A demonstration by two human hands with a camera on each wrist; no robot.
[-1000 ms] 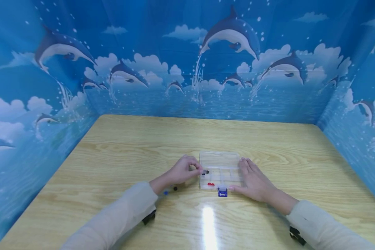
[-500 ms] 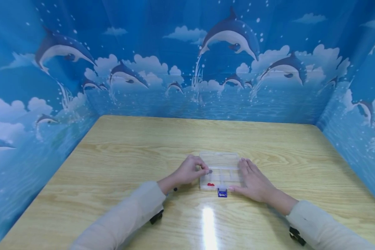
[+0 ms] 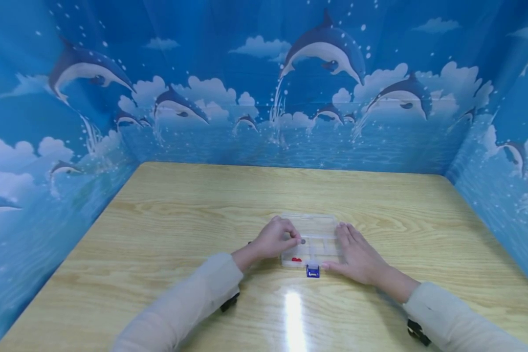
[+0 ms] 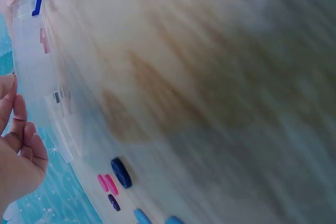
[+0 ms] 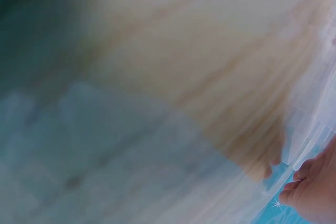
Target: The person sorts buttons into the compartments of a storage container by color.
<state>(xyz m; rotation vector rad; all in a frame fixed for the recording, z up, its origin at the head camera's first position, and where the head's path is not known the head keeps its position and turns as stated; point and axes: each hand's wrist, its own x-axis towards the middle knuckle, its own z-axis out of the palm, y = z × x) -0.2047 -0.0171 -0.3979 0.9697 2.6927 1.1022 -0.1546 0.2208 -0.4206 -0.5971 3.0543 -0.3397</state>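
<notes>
Backdrop: blue dolphin-printed cloth (image 3: pixel 264 132) rises behind the table's far edge and along both sides.
Table edges: the wood-grain table (image 3: pixel 193 205) shows its left, far and right edges; all three lie well apart from the box.
Box: a clear divided box (image 3: pixel 320 246), lid (image 3: pixel 308 225) opened toward the far edge, sits between the hands.
Front rim: a blue latch (image 3: pixel 313 271) juts toward the person; red pieces (image 3: pixel 297 259) lie in the near-left compartment.
Left hand: the left hand (image 3: pixel 276 238) pinches a small dark piece (image 3: pixel 303 241) over the box; whether the piece touches the box cannot be told.
Right hand: the right hand (image 3: pixel 363 256) grasps nothing, fingers extended along the box's right side, thumb at the near corner.
Between sleeves: a broad stretch of wood.
Loose pieces: the left wrist view shows a dark disc (image 4: pixel 121 172), pink pieces (image 4: pixel 107 184) and light-blue pieces (image 4: pixel 142 216) apart from the box.
</notes>
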